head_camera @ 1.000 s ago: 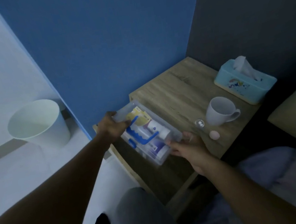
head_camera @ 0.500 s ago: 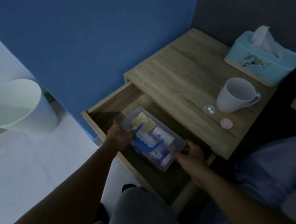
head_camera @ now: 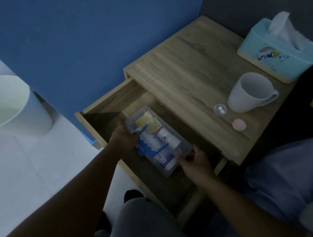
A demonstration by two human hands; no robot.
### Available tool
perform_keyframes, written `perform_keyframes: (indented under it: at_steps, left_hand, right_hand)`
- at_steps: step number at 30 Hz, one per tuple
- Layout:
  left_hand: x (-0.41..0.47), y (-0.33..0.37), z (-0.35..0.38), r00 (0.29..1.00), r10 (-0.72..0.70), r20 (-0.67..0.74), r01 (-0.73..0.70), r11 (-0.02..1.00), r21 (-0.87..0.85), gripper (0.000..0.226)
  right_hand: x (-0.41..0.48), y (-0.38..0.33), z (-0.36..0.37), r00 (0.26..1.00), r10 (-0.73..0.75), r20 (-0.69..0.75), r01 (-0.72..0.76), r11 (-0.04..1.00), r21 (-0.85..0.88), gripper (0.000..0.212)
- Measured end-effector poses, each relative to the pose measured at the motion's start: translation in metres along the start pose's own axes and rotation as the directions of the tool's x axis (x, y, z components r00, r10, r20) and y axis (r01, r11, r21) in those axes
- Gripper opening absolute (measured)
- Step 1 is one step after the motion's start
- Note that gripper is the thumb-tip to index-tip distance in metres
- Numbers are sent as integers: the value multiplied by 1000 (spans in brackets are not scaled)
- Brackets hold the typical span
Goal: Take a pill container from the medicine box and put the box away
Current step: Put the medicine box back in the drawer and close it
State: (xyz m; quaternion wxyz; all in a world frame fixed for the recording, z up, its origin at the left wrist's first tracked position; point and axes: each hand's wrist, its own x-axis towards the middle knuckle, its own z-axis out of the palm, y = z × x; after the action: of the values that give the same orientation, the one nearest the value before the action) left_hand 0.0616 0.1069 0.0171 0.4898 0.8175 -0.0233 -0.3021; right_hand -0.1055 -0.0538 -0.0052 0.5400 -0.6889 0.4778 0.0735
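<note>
The clear medicine box (head_camera: 159, 138) with a blue handle and several packets inside sits low in the open wooden drawer (head_camera: 108, 103) of the nightstand. My left hand (head_camera: 122, 136) grips its far left end. Its near right corner is held by my right hand (head_camera: 195, 160). On the nightstand top lies a small clear pill container (head_camera: 220, 109) with two white pills in it, and its pink lid (head_camera: 238, 124) rests beside it.
A white mug (head_camera: 250, 92) and a light blue tissue box (head_camera: 280, 52) stand on the nightstand top (head_camera: 185, 69). A white waste bin (head_camera: 5, 106) is on the floor at left. Bedding lies at lower right, my knee below the drawer.
Both hands have carried the medicine box from above the nightstand edge down into the open drawer. The view has shifted down and closer.
</note>
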Motion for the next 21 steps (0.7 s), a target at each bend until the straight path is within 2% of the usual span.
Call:
perform_keyframes:
  at_steps: [3, 6, 9, 12, 14, 17, 19, 21]
  left_hand:
    - [-5, 1, 1, 999, 5, -39, -2, 998, 68, 48]
    - [-12, 0, -1, 992, 44, -118, -31, 994, 108, 48]
    - [-26, 0, -6, 951, 198, -238, -140, 961, 240, 52]
    - [-45, -6, -15, 849, 375, -372, -262, 911, 320, 74]
    - [-55, -16, -19, 846, 344, -408, -242, 929, 281, 89]
    - [-65, -38, -19, 903, 183, -388, -120, 976, 182, 99]
    - [-71, -52, -16, 936, 124, -329, -89, 989, 120, 94]
    - [-74, -67, -11, 972, 87, -219, -57, 989, 139, 86]
  right_hand:
    - [-6, -5, -6, 999, -53, -6, 52, 992, -119, 84]
    - [-17, -11, -16, 979, -198, -46, 185, 961, -206, 90]
    - [-31, -13, -22, 908, -405, -106, 361, 886, -290, 73]
    - [-40, -13, -28, 798, -598, -69, 537, 759, -369, 56]
    - [-39, -13, -35, 706, -707, -27, 613, 631, -475, 51]
    - [-27, -11, -53, 592, -805, 42, 637, 436, -635, 51]
    - [-14, -6, -69, 549, -829, 105, 646, 341, -683, 50]
    - [0, 2, -85, 498, -849, 175, 672, 251, -697, 47]
